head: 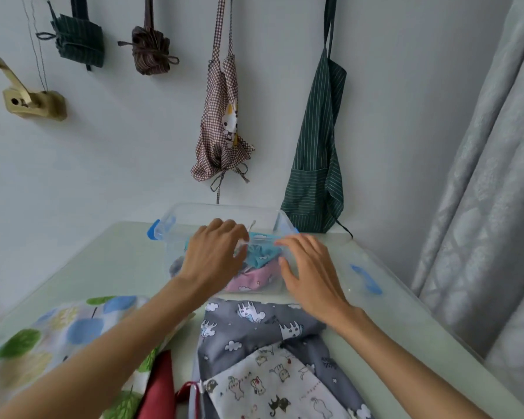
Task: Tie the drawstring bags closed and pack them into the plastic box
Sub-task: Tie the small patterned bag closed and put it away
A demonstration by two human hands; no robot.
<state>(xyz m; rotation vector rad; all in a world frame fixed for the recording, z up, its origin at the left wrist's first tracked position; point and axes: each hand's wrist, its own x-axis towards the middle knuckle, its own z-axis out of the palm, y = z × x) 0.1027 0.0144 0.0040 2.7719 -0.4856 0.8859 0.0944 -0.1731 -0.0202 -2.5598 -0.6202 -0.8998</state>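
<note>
A clear plastic box (194, 213) with blue latches stands at the far middle of the table. Inside it lie a teal bag (259, 255) and a pink cloud-print bag (251, 279). My left hand (212, 255) reaches over the box's near left side, fingers bent down onto the teal bag. My right hand (309, 270) hovers at the box's near right side with fingers spread and relaxed. Nearer me lie a grey unicorn-print bag (254, 331), a white cat-print bag (273, 388), a leaf-print bag (58, 337) and a dark red bag (161, 388).
The box's clear lid (357, 279) with a blue latch lies flat to the right of the box. Aprons and tied cloth bundles hang on the wall behind. A curtain (481, 176) hangs at the right beyond the table edge.
</note>
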